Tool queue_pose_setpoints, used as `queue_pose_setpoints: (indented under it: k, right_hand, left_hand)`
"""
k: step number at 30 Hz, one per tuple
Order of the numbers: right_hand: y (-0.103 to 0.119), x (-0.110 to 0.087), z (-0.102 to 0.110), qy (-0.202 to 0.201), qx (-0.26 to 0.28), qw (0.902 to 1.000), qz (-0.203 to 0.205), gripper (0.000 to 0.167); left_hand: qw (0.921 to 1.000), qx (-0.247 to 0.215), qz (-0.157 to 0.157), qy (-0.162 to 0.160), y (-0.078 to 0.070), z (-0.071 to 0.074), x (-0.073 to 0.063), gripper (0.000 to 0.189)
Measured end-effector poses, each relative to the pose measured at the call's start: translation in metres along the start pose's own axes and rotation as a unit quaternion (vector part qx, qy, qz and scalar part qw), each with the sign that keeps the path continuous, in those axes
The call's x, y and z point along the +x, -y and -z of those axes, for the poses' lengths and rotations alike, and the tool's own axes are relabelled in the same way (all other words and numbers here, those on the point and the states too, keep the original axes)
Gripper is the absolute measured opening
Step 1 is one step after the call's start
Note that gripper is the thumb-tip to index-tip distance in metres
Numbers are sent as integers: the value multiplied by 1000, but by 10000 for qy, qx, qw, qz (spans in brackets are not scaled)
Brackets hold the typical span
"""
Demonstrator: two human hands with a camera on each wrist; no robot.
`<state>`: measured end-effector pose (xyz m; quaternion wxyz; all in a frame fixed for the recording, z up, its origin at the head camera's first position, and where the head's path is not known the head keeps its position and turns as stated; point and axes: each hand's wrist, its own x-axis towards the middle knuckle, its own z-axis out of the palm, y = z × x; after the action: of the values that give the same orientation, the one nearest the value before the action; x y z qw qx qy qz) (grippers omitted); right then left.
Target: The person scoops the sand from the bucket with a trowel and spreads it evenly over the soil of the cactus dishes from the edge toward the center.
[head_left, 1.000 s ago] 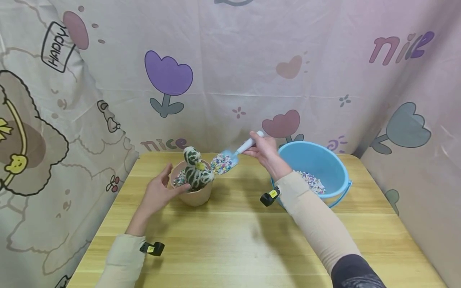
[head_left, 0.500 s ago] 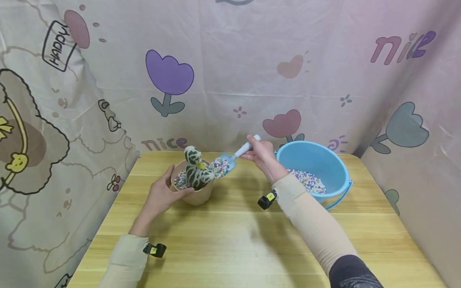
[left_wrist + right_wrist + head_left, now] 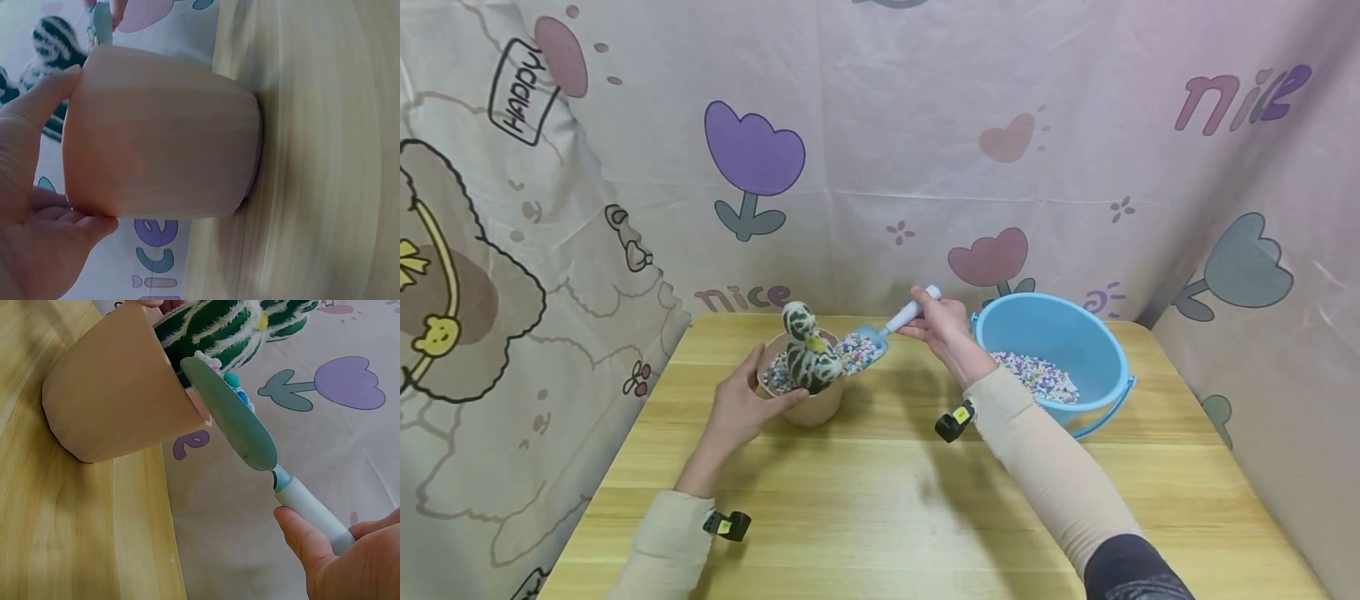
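Observation:
A beige flowerpot [image 3: 815, 411] stands on the table with a furry green-and-white cactus [image 3: 812, 362] and small coloured pebbles [image 3: 778, 373] in it. My left hand [image 3: 739, 404] holds the pot by its rim, the thumb on the near side and the fingers on the left. With my right hand [image 3: 946, 327] I grip the white handle of a small blue shovel [image 3: 312, 512]. Its blade, heaped with multicoloured pebbles [image 3: 858, 353], tilts down over the pot's right rim, close beside the cactus. The underside of the blade shows in the right wrist view.
On the right of the wooden table [image 3: 880, 500] stands a blue bucket [image 3: 1075, 342] with more coloured pebbles [image 3: 1037, 377] inside and its handle hanging down in front. A printed cloth [image 3: 887, 150] hangs behind the table and along both sides.
My right hand has moved slightly left and down, bringing the loaded shovel over the pot's rim. My left hand has closed in on the pot and now holds its rim.

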<state>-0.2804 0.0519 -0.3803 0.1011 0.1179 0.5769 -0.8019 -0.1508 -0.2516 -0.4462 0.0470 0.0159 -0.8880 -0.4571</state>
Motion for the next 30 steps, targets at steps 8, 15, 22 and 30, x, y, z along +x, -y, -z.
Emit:
queue_pose_setpoints:
  k: [8, 15, 22, 30]
  right_hand:
    - [-1, -2, -1, -23, 0, 10000, 66, 36]
    - [-2, -3, -1, -18, -22, 9998, 180, 41]
    - [-1, -3, -2, -67, -47, 9997, 216, 48]
    - [0, -4, -3, -75, -73, 9996, 247, 51]
  left_hand:
    - [9990, -58, -13, -449, -6, -12, -4, 121]
    - [9949, 54, -142, -1001, -9, -23, -8, 119]
    - [9915, 159, -175, -1282, -11, -31, -10, 119]
    - [9890, 187, -195, -1453, -11, -37, -11, 119]
